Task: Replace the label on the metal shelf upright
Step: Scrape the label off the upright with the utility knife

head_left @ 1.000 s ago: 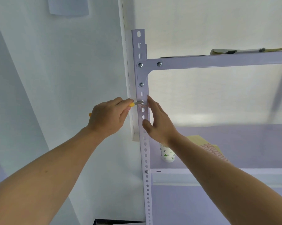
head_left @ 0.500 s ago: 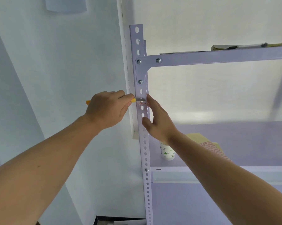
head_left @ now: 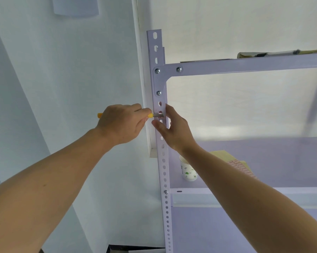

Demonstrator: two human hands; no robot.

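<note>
While a knife [head_left: 158, 116] touches the upright [head_left: 164, 161] — cup [head_left: 187, 170] (contents hidden) stands shelved.

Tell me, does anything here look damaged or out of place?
Only the label on the metal upright: it looks like ragged reddish scraps around the holes, where the left hand holds a yellow-handled blade against it. The right hand grips the upright below. Nothing else stands out.

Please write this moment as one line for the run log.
left hand: grips knife, blade on label | right hand: holds upright, thumb in front | stage: old label removal
</note>
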